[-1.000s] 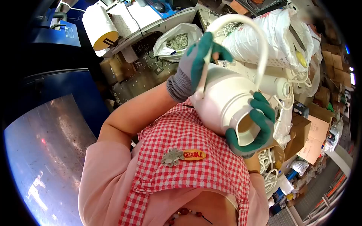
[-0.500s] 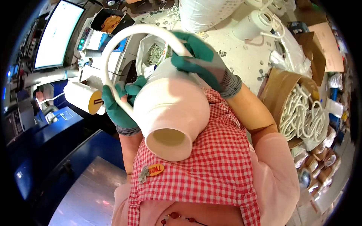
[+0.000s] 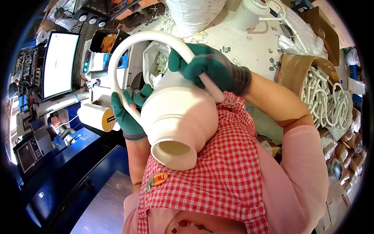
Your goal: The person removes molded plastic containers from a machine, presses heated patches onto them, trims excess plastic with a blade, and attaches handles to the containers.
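A white plastic jug body lies tilted against the checked apron, its open round mouth towards me. From its left side a curved white tube handle arches over the top. My left hand, in a green-and-grey glove, is closed around the handle's lower left part, beside the body. My right hand, gloved alike, is closed around the handle's other end. That tube end sticks out below the fingers, over the body's right shoulder and apart from the mouth. The body's far end is hidden.
A similar white jug with a handle stands on the white table. A carton of white tube handles stands right. A white sack is at the back, a lit monitor left, and a yellow-ended white cylinder below it.
My right hand has turned and closed further round the handle, whose free end now shows below the fingers. My left hand keeps its hold. The view has shifted slightly.
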### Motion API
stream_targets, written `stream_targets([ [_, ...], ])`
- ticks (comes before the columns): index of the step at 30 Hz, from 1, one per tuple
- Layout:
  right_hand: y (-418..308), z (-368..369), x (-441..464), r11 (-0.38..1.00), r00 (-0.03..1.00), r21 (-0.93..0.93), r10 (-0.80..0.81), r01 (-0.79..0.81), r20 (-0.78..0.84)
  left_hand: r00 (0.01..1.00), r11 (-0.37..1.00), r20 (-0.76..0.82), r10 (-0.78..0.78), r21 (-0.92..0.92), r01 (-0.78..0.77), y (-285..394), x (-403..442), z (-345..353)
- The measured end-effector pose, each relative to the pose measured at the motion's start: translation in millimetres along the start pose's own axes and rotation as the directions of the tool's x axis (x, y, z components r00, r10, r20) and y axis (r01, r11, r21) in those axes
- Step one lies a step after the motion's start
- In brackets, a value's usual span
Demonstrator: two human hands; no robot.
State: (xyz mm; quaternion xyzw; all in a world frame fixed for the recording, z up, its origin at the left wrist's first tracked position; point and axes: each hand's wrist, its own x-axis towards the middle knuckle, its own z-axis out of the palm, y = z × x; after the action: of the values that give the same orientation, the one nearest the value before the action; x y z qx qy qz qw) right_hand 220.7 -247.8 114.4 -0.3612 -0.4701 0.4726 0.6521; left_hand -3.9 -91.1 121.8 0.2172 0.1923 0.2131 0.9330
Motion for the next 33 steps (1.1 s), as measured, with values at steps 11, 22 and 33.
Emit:
stream_targets([
  [11,-59,14,-52,0.675,0.838,-0.732,-0.345,-0.092,-0.423,0.822,0.750,0.409,0.397,0.371,-0.547,-46,9,64],
  [22,70,-242,-154,0.932,-0.119,-0.357,-0.361,-0.052,-0.925,0.863,0.354,0.072,0.500,0.893,-0.279,-114,107,9],
  [33,189,-398,-182,0.202,0.088,-0.281,-0.646,-0.938,-0.758,-0.311,-0.255,0.676,0.668,0.600,0.758,212,-248,-74],
])
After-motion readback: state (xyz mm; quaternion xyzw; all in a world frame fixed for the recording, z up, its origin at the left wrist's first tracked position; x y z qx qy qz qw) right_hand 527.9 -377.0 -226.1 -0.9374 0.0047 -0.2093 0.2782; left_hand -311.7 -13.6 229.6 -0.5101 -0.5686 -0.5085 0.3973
